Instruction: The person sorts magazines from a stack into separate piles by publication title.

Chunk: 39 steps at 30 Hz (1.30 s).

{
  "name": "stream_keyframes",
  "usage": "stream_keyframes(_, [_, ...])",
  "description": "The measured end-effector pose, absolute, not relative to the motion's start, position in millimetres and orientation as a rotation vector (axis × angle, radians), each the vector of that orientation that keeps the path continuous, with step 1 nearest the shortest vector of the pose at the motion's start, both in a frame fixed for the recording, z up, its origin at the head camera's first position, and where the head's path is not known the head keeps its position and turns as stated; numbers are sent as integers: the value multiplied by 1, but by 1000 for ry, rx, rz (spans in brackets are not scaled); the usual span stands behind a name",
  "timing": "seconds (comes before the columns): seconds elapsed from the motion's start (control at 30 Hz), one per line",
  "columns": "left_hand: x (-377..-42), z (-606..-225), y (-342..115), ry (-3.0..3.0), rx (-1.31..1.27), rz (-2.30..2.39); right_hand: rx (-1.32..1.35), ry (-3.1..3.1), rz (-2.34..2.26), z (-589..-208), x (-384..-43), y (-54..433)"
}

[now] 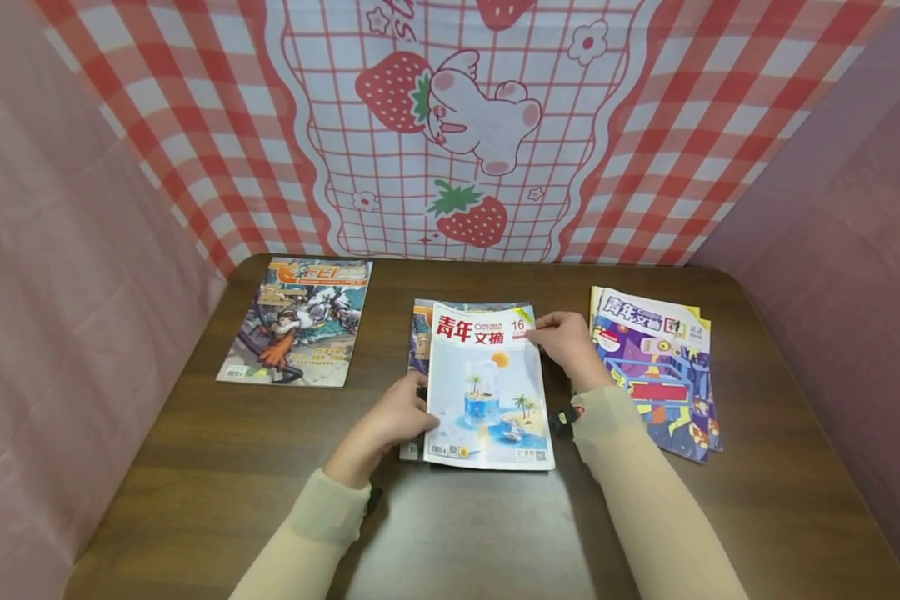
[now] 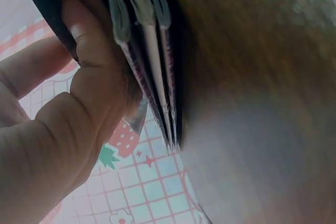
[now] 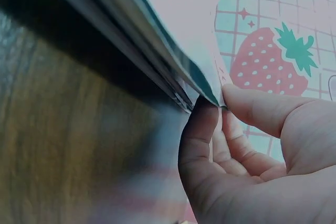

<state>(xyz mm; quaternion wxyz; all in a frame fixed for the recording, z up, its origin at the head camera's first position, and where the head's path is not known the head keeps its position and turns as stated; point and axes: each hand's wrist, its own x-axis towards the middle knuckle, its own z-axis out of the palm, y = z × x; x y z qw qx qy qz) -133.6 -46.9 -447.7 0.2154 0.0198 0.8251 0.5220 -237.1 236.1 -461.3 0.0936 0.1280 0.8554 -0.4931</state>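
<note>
A white magazine (image 1: 487,400) with red title characters and a beach scene lies on top of a stack in the middle of the table. Its upper right edge is pinched between the thumb and fingers of my right hand (image 1: 566,346), seen close up in the right wrist view (image 3: 252,150). My left hand (image 1: 393,412) grips its lower left edge, thumb over the cover. Beneath, a darker magazine (image 1: 414,450) sticks out to the left. The left wrist view shows the edges of several stacked magazines (image 2: 152,56) beside the left hand (image 2: 79,103); its fingertips are partly hidden.
On the brown wooden table (image 1: 187,475), a comic-style magazine (image 1: 300,325) lies at the left. A small pile of purple magazines (image 1: 660,375) lies at the right, near my right forearm. A strawberry-patterned cloth (image 1: 450,142) hangs behind the table, with pink cloth at both sides.
</note>
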Motion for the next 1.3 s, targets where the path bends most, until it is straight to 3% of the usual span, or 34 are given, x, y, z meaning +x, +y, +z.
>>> stream_keyframes(1.3, [-124, -445, -73, 2106, -19, 1678, 321, 2285, -1657, -447, -229, 238])
